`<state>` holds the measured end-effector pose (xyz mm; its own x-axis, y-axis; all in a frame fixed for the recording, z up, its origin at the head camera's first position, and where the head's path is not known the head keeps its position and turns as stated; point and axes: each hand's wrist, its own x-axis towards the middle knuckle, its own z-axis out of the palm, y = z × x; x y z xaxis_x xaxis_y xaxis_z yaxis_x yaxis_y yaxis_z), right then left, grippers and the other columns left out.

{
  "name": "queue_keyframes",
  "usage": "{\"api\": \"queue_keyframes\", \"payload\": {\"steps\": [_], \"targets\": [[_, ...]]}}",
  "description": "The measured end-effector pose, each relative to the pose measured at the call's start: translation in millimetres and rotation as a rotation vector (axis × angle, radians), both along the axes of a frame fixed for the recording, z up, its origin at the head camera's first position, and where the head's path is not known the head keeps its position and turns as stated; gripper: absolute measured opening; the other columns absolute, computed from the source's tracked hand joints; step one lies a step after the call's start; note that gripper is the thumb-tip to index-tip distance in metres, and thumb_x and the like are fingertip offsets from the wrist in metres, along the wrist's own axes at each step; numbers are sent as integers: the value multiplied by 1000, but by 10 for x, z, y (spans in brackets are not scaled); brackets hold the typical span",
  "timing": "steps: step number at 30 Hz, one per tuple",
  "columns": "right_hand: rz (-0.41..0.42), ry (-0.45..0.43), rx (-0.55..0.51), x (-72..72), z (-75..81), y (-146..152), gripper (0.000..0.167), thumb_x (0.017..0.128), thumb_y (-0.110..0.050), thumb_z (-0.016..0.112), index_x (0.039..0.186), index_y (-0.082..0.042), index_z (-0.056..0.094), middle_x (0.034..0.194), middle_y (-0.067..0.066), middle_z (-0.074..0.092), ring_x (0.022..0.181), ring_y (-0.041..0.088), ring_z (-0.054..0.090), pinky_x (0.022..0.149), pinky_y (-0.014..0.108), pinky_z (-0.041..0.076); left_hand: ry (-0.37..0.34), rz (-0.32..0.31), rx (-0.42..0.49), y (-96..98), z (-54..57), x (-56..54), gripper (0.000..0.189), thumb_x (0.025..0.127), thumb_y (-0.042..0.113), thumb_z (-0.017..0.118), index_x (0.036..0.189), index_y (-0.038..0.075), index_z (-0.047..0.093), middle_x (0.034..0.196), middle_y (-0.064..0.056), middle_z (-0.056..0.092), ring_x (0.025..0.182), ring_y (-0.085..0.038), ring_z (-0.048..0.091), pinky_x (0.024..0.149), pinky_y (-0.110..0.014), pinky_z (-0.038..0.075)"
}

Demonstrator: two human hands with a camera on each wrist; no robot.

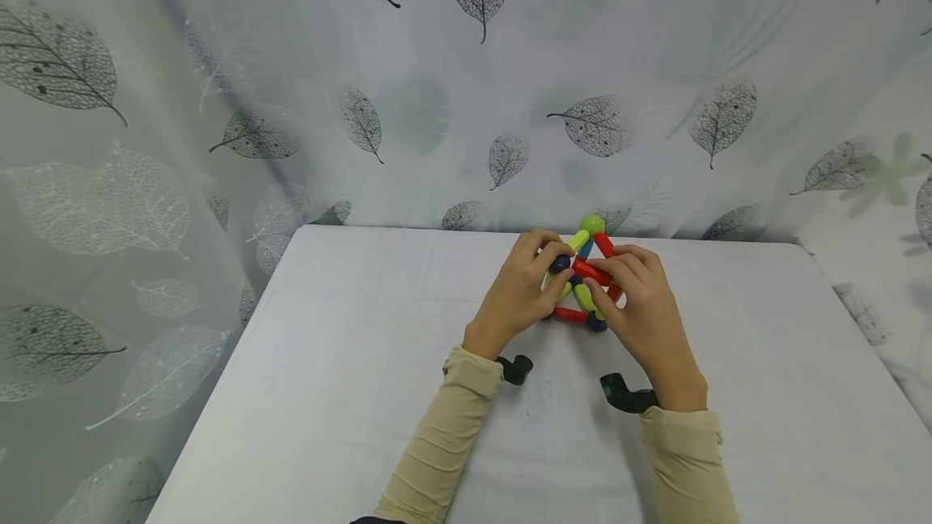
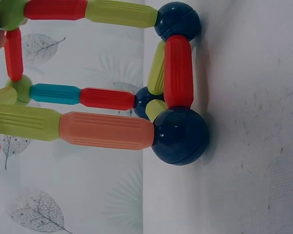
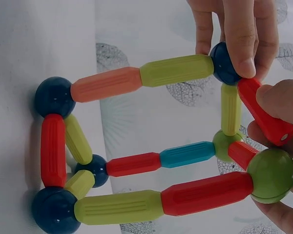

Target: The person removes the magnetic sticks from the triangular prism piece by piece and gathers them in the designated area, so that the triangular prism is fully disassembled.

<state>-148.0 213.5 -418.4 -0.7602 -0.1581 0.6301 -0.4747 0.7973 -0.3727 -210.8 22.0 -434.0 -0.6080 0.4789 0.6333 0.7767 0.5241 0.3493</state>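
Observation:
A prism-shaped frame of magnetic rods and balls stands on the table; its upright corners pair rods, such as the orange rod with a yellow-green one. My left hand pinches the dark blue ball at one upper corner. Between right thumb and finger, my right hand holds a red rod. One end of that rod meets the blue ball; its other end, showing a silver magnet, is apart from the green ball. Other right fingers lie against or behind that green ball; exact contact is hidden.
Dark blue balls at the base rest on the white table. A leaf-printed curtain hangs behind the table's far edge. Dark wrist-worn pieces stick out inward from both wrists.

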Motion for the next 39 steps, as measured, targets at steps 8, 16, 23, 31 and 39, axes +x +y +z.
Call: {"api": "queue_keyframes", "payload": {"steps": [8,16,23,31,39], "targets": [[17,45,-15,71,9,66,36,79,1,88,112,1,74,103,18,74,122,40,56,99,60,49,-18,2,3,18,-12,38,25,100,21,71,122,10,68,126,-4,60,120,-18,56,109,-24,47],[80,25,-125,246,43,178,45,75,9,87,117,-4,75,107,14,74,119,33,54,106,26,40,-86,-17,36,28,6,77,28,101,18,70,127,9,67,129,-7,59,122,-22,56,107,-27,49],[123,-31,-168,412,-18,251,55,72,14,86,120,-8,74,113,8,73,119,11,53,106,5,36,-237,-72,149,-2,-8,107,31,102,13,68,132,9,65,137,-7,58,119,-19,55,98,-28,52],[188,-146,-155,535,-215,299,54,74,12,86,121,-11,73,115,1,72,110,-3,57,98,2,43,-386,-124,293,-52,-54,118,33,104,12,63,137,10,61,139,-8,56,126,-19,57,96,-28,56],[221,-277,-155,588,-479,314,52,76,10,86,120,-14,72,114,-1,74,104,-3,60,90,6,49,-419,-134,348,-62,-91,128,35,105,12,61,140,10,58,139,-8,56,121,-20,57,96,-28,57]]}}
